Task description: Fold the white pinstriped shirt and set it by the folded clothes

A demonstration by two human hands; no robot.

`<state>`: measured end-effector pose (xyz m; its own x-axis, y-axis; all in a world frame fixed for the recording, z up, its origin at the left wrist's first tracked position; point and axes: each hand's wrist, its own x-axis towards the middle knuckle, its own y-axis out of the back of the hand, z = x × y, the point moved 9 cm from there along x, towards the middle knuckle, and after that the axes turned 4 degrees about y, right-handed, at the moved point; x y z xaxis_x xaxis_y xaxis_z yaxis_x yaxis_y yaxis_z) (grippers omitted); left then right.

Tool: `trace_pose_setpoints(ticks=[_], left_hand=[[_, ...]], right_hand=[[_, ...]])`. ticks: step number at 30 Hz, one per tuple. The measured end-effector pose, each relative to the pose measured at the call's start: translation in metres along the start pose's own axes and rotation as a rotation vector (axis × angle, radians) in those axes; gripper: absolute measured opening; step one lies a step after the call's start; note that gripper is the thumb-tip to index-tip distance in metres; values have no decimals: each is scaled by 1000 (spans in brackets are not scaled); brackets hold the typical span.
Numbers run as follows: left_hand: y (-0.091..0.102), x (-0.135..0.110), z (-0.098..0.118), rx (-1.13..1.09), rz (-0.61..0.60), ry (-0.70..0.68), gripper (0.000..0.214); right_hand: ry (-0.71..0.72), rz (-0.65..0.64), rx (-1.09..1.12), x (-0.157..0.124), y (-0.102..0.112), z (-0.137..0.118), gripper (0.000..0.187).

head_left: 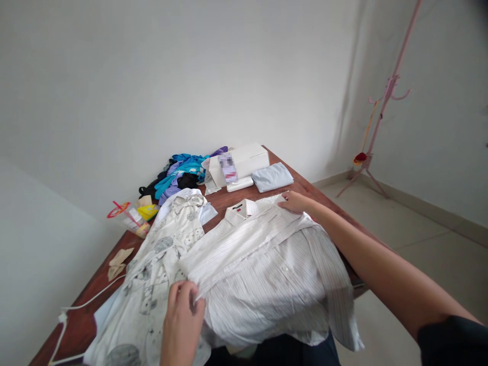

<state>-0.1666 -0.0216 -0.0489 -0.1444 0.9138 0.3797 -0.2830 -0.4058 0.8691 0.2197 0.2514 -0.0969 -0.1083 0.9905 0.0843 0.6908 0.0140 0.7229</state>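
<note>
A white shirt (263, 259) with thin stripes lies spread across the near part of the table, its collar pointing away from me. One sleeve (337, 284) droops over the right side, and the hem hangs at the front edge. My right hand (295, 202) is closed on the shirt's far right shoulder area. At the shirt's near left edge, my left hand (183, 315) has curled fingers pinching the cloth. To the left, partly behind this hand, lies a white garment (156, 264) with grey printed figures and a bow near its top.
The wooden table (86, 300) stands against the wall. At its back are a heap of blue and purple clothes (183, 170), a white box (247, 157) and a folded light-blue cloth (272, 177). A plastic cup (137, 223) and a white cable (95, 296) lie left. A pink coat stand (389, 91) is right.
</note>
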Motion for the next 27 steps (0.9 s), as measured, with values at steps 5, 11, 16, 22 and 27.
trace_pose_setpoints(ticks=[5,11,16,22,27], left_hand=[[-2,-18,-6,-31,98,114,10],[-16,-13,-5,157,-66,91,25],[-28,-16,-24,237,-327,226,26],[-25,-18,-36,-77,-407,182,42],[-3,2,-54,-388,-258,382,49]], right_hand=[[32,28,183,-4,1,-9,12],[54,104,301,-8,12,-16,15],[33,95,184,-5,9,-10,21],[36,54,0,-3,3,-5,28],[34,27,-100,-3,3,-2,25]])
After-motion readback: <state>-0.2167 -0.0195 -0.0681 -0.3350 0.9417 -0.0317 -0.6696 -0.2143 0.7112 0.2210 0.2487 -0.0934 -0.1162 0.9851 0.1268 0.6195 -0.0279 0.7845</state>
